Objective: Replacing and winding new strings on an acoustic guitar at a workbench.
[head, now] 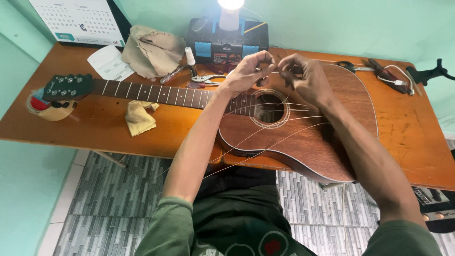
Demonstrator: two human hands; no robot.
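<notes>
Both hands, left (pixel 246 73) and right (pixel 303 76), pinch a thin guitar string (pixel 272 72) above the brown guitar (pixel 327 137) lying on the tabletop (pixel 95 123); behind, a black-and-blue toolbox (pixel 226 41), white calendar (pixel 78 21) at far left

Head-cam view: person in dark green tee w/ short sleeves (pixel 173 223) ending above elbows, forearms bare. Shirt front (pixel 246 237) carries pale line graphic w/ small red patch. No rings, watch or gloves on left hand (pixel 246 73) or right hand (pixel 305 78).
</notes>
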